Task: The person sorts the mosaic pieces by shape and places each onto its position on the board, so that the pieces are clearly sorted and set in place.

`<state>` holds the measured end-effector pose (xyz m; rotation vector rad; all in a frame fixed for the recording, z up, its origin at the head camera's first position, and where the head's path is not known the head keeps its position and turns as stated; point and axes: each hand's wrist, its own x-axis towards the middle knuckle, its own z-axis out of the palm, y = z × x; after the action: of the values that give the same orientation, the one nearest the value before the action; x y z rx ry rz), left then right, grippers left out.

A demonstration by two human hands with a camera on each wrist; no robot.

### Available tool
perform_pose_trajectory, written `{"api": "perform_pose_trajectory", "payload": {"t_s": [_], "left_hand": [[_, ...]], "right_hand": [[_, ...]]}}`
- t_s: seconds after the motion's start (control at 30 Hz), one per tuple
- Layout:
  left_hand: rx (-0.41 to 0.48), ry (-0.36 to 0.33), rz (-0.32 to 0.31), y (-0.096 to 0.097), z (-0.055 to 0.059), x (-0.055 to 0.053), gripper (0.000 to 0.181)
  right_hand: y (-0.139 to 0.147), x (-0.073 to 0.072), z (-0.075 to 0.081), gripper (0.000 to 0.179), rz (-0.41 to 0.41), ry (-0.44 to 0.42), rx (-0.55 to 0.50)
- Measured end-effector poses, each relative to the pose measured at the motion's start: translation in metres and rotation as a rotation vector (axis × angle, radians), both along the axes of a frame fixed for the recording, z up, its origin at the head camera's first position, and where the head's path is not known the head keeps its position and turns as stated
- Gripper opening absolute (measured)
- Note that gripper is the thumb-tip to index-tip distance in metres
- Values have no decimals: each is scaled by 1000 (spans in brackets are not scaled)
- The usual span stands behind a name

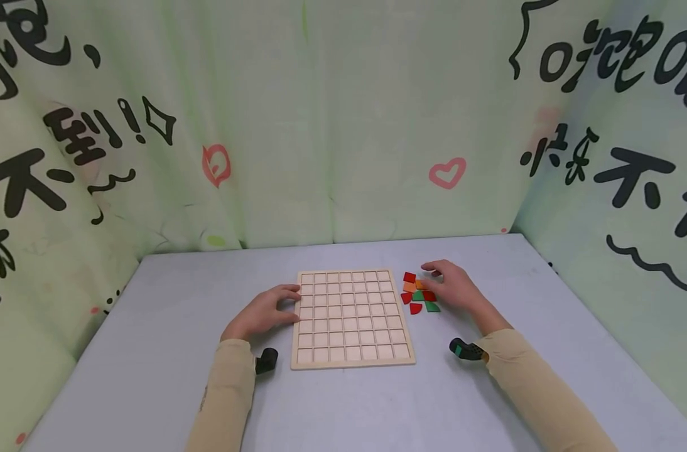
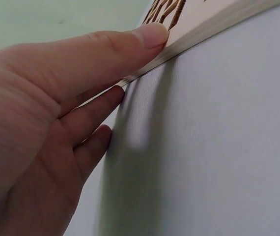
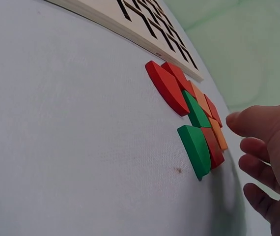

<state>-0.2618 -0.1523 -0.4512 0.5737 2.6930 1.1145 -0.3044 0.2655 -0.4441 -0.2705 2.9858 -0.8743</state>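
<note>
A pale wooden board (image 1: 351, 364) with a grid of square recesses lies on the table. At its left edge rests my left hand (image 1: 267, 311), the thumb (image 2: 147, 37) touching the edge and the other fingers extended beside it. My right hand (image 1: 449, 287) hovers just over small coloured blocks, fingers loosely bent and holding nothing. Among those blocks, right of the board, are a green block (image 3: 195, 150), a red block (image 3: 167, 87) and an orange block (image 3: 217, 132). Some have a curved side. The hand partly covers the group in the head view.
A white cloth covers the table (image 1: 343, 408). Pale green curtains (image 1: 343, 125) with black lettering and red hearts stand behind it and at both sides. Each wrist carries a black camera, one at the left sleeve (image 1: 225, 389), one at the right sleeve (image 1: 538, 383).
</note>
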Motion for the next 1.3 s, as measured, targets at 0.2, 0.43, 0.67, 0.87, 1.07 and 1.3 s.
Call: {"api": "perform_pose_trajectory", "payload": {"t_s": [0.2,0.43,0.67,0.87,1.07,1.3], "left_hand": [[21,18,-10,-3,-3,0,45],[18,19,-7,-3,-3,-1,46],[14,8,0,-2,-1,-1,45],[0,-2,12,-2,-2,-1,45],[21,6,8,-2,-2,1,44],[20,16,5,-2,-3,1,45]], "right_hand": [[-3,-3,-3,45,29,-14,4],[-11,-6,-3,45,50,-25,4],[-20,-12,-3,40,34,-20,25],[-23,-18,-3,30,49,-9,45],[-26,-23,-6,31,20,-3,34],[-27,-24,-5,34,21,7,30]]}}
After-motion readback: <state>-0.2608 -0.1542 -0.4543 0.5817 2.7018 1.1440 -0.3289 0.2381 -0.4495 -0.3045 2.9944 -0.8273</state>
